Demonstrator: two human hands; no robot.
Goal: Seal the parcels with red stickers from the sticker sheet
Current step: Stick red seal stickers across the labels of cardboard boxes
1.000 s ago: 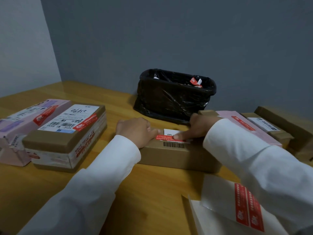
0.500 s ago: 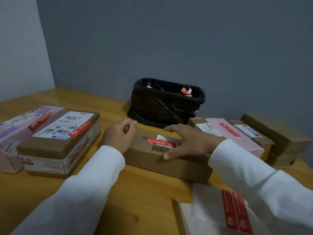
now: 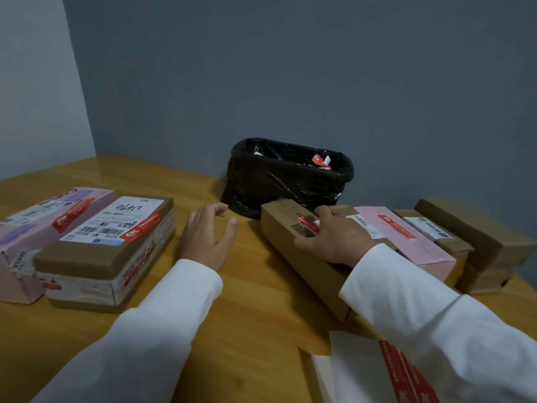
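My right hand (image 3: 334, 239) lies over the top of a long brown cardboard parcel (image 3: 302, 257) at mid-tabletop, fingers (image 3: 324, 212) hooked over its far edge and thumb on the near face, gripping it. This box already carries a red sticker (image 3: 308, 223) just above its barcode, partly under my hand. It sits skewed, one end near the black bin (image 3: 290, 175), the other twd me.

My left hand (image 3: 206, 237) hovers above the wooden tabletop (image 3: 255, 301) betw. the parcels, fingers loosely spread, holding nothing.

Progress, as I judge it: well along.
- Left: a pink parcel (image 3: 35, 228) w/ a red sticker (image 3: 72, 218) on top, & beside it a taped box (image 3: 107, 251) w/ shipping label and red sticker (image 3: 139, 228).
- Right: a pink parcel (image 3: 406, 237) w/ a red sticker (image 3: 396, 226) along its top, touching the box I hold.
- Far right: two more brown parcels (image 3: 436, 232) (image 3: 479, 237); no red shows on them from here, so these prob. still need sealing, though part of their tops is out of view.

The sticker sheet (image 3: 372, 370) lies at the near right edge of the tabletop, by my right sleeve, w/ red stickers (image 3: 406, 373) left on it. Red-and-white scraps (image 3: 319, 160) sit in the bin liner.
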